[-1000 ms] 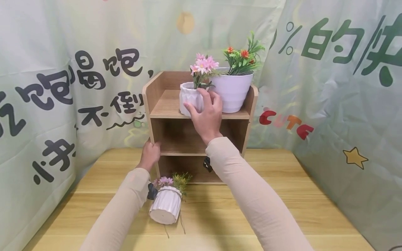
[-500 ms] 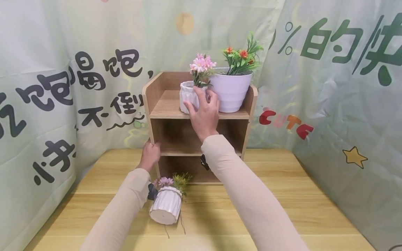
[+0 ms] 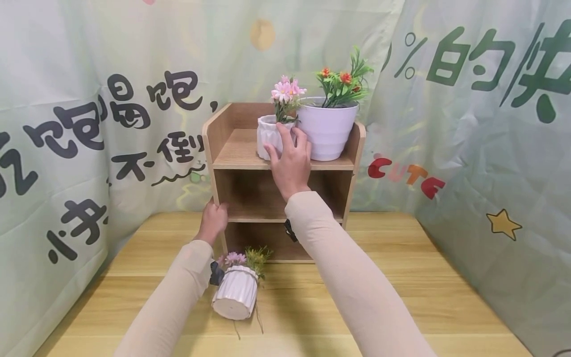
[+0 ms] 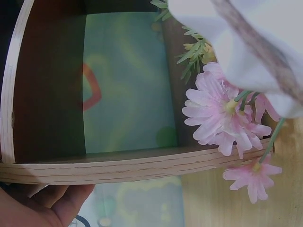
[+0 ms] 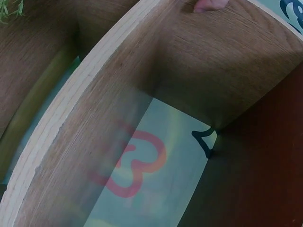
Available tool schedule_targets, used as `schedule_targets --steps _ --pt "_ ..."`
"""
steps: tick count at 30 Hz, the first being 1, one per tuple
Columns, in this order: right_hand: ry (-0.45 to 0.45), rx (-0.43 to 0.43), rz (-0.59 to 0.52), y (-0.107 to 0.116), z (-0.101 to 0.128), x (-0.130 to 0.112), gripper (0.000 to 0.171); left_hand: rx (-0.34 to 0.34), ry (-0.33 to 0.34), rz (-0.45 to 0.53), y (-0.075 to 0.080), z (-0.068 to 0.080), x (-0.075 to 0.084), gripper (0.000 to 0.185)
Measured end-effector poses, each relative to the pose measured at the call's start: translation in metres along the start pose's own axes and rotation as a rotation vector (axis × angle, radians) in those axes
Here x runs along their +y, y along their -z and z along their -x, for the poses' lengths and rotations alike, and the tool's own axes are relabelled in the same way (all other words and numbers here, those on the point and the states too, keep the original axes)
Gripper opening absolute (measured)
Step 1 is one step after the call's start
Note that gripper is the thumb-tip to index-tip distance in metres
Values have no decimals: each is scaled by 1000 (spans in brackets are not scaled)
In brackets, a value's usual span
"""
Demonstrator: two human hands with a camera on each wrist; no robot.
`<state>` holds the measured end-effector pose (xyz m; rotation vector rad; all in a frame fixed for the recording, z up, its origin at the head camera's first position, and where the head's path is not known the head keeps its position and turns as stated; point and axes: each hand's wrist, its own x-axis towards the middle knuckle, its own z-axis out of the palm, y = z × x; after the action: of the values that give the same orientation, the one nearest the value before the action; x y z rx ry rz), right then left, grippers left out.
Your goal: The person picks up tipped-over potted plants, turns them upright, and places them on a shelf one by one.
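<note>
A small white faceted pot [image 3: 266, 135] with pink flowers stands on the top tier of a wooden shelf unit [image 3: 236, 154], touching a larger white pot [image 3: 327, 131] with orange flowers. My right hand [image 3: 289, 159] grips the small pot from the front, fingers wrapped round its side. My left hand [image 3: 213, 219] holds the shelf's left side panel at the middle tier. In the left wrist view my left hand's palm [image 4: 45, 208] lies under the shelf edge [image 4: 118, 166]. In the right wrist view only the shelf board [image 5: 94, 99] and one fingertip [image 5: 208, 4] show.
A white ribbed pot [image 3: 235, 296] with pink flowers [image 4: 222, 118] lies tipped on the wooden table [image 3: 401, 297] beside my left forearm. Printed cloth [image 3: 468, 124] hangs behind and on both sides. The shelf's middle and bottom tiers hold nothing.
My right hand has nudged the small pot slightly back and right, up against the larger pot. The left hand and the tipped pot have not moved.
</note>
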<state>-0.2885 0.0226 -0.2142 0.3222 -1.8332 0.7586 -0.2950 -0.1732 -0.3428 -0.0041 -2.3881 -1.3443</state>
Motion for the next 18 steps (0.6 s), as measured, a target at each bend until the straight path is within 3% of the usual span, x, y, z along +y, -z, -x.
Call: schedule_targets --steps 10,18 --pt "48 -36 38 0 -1 2 37 -8 7 -5 0 -1 2 32" --pt "24 -91 -138 11 3 8 35 -2 13 -12 0 0 2 29"
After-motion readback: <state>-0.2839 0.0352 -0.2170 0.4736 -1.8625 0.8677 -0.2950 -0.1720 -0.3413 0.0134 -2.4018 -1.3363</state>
